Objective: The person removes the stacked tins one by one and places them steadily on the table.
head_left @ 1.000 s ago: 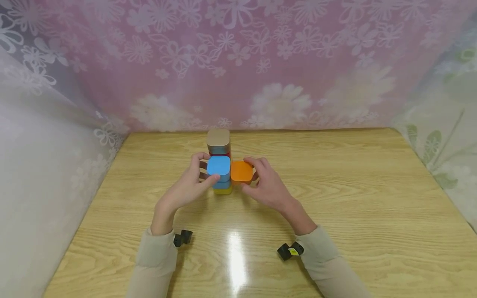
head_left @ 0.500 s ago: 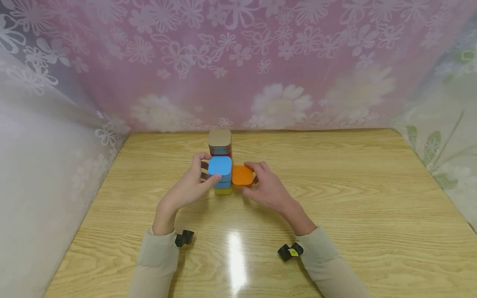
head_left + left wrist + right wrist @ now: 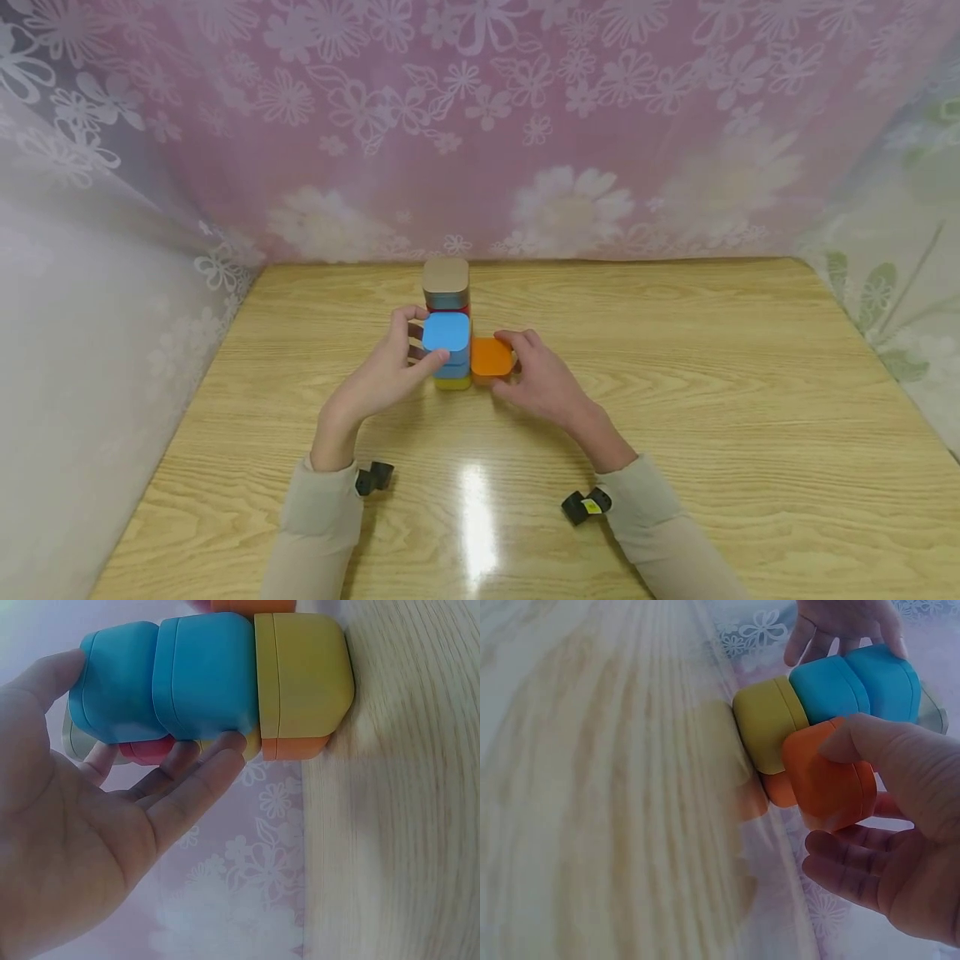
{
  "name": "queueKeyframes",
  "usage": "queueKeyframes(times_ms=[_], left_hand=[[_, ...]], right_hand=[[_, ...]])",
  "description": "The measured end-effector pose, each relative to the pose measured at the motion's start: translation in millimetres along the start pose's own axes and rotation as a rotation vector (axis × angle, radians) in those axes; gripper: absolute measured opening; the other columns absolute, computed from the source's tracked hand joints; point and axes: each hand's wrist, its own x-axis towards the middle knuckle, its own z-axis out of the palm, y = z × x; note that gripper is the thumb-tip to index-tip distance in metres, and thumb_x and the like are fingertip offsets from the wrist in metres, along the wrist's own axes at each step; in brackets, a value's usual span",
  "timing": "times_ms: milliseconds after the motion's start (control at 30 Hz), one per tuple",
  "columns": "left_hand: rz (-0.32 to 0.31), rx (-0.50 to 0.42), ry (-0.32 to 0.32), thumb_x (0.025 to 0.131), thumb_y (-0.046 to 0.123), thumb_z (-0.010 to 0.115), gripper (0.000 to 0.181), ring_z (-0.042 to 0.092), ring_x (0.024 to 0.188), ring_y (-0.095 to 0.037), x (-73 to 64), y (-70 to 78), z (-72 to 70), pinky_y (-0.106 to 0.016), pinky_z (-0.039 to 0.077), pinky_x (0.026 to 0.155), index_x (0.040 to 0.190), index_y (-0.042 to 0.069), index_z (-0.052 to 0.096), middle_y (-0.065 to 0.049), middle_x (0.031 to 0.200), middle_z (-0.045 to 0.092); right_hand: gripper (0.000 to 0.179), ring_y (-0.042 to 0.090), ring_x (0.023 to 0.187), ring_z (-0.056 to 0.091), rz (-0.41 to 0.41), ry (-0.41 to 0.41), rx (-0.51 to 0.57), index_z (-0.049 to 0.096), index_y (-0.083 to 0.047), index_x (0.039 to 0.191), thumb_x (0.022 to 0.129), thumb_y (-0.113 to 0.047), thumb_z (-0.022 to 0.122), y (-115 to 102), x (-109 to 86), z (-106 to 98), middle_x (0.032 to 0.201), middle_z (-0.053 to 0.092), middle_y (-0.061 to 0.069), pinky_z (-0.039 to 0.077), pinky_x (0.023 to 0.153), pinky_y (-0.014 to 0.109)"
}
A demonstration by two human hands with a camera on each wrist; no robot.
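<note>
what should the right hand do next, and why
I'd probably lower the held orange box straight to the table: the right hand grips it, seemingly raised, beside the yellow box, and the left hand holds the upper blue box.

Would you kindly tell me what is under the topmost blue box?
Under it sits a second blue box, then a yellow box on the wooden table. The faces where they meet are covered from view.
</note>
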Motion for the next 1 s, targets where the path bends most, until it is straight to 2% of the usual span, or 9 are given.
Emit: queueKeyframes(times_ms=[233, 567, 767, 1000], left_hand=[[0.004, -0.001, -0.002, 0.099, 0.039, 0.060, 0.062, 0.059, 0.109, -0.029, 2.4, 0.0, 0.7, -0.044, 0.050, 0.097, 0.141, 0.015, 0.020, -0.016, 0.129, 0.043], [0.007, 0.010, -0.008, 0.100, 0.037, 0.060, 0.062, 0.059, 0.109, -0.028, 1.9, 3.7, 4.0, -0.043, 0.051, 0.095, 0.142, 0.015, 0.020, -0.016, 0.127, 0.043], [-0.001, 0.007, -0.005, 0.099, 0.037, 0.060, 0.062, 0.058, 0.109, -0.028, -0.2, 3.4, 3.0, -0.043, 0.051, 0.095, 0.142, 0.015, 0.021, -0.015, 0.127, 0.043], [-0.008, -0.005, 0.000, 0.099, 0.038, 0.060, 0.062, 0.058, 0.110, -0.029, -1.0, 3.1, -0.6, -0.043, 0.051, 0.095, 0.142, 0.016, 0.021, -0.014, 0.128, 0.043]], right_hand=[[0.068, 0.022, 0.088, 0.055, 0.035, -0.027, -0.035, 0.047, -0.005, 0.143, 0.084, -0.027, 0.073, 4.2, 0.5, 3.0, 0.125, 0.054, 0.013, 0.052, 0.078, 0.034], [0.069, 0.022, 0.086, 0.054, 0.028, -0.045, -0.066, 0.046, -0.004, 0.144, 0.085, -0.027, 0.073, 9.1, 1.1, 6.4, 0.126, 0.055, 0.016, 0.050, 0.075, 0.033], [0.069, 0.024, 0.092, 0.057, 0.022, -0.038, -0.063, 0.047, -0.004, 0.144, 0.085, -0.027, 0.073, 8.2, 0.9, 9.3, 0.128, 0.055, 0.016, 0.053, 0.082, 0.038], [0.068, 0.025, 0.092, 0.057, 0.016, -0.039, -0.070, 0.046, -0.005, 0.144, 0.086, -0.028, 0.073, 6.9, 3.8, 10.3, 0.129, 0.055, 0.016, 0.053, 0.082, 0.038]])
